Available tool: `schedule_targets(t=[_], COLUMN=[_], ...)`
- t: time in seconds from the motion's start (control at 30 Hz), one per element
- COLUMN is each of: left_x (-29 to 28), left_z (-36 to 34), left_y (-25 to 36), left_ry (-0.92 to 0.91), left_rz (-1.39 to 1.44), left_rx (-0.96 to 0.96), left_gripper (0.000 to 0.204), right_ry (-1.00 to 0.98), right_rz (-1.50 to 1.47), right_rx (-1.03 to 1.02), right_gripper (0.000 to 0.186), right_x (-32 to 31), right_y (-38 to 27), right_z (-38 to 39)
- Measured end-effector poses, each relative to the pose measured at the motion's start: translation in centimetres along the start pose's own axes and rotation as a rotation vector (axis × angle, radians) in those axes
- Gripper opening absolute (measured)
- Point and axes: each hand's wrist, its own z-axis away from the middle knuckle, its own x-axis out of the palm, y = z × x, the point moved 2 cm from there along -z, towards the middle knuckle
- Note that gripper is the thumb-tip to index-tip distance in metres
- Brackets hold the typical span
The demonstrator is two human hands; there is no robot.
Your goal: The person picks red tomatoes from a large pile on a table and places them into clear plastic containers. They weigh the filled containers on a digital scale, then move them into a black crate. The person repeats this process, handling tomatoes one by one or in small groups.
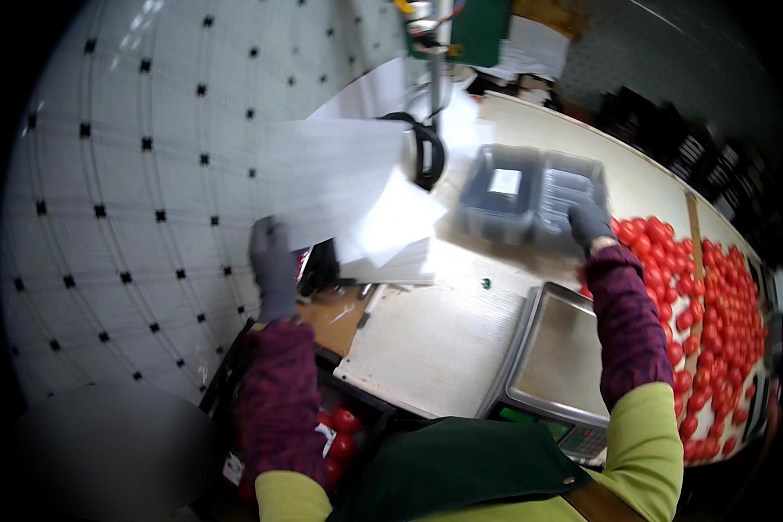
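Observation:
My left hand (274,265), in a dark grey glove, is at the lower left corner of a large white sheet of paper (330,174). Its fingers look curled on that edge, and motion blurs the sheet. My right hand (589,224), gloved alike, is closed at the right rim of a clear plastic container (565,183); the fingertips are partly hidden. Beside it on the left stands a second clear container (497,196) with a white label inside. More white sheets (396,217) lie overlapping on the table below the blurred one.
A scale (556,348) with a metal plate stands before me. Many red tomatoes (722,304) cover the table on the right. A dark crate (356,400) at the lower left holds more tomatoes. Beyond the papers are a black round object (426,152) and a metal post (436,78).

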Motion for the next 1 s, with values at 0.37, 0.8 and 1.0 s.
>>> schedule_targets(t=[0.37, 0.8, 1.0], left_x=[5.4, 24.1, 24.4], left_z=[12.7, 38.3, 39.9], left_y=[12.4, 17.2, 18.9], left_ry=[-0.595, -1.611, -1.813], left_rz=[0.202, -0.419, -0.511], left_rx=[0.261, 1.286, 1.014], left_gripper=[0.012, 0.015, 0.028], right_ry=[0.155, -0.029, -0.145], right_rz=[-0.077, -0.547, -0.258], right_rx=[-0.066, -0.093, -0.194], right_gripper=[0.013, 0.037, 0.047], right_x=[-17.3, -15.8, -16.2], right_y=[-7.2, -3.3, -0.6], right_z=[25.0, 39.8, 37.8])
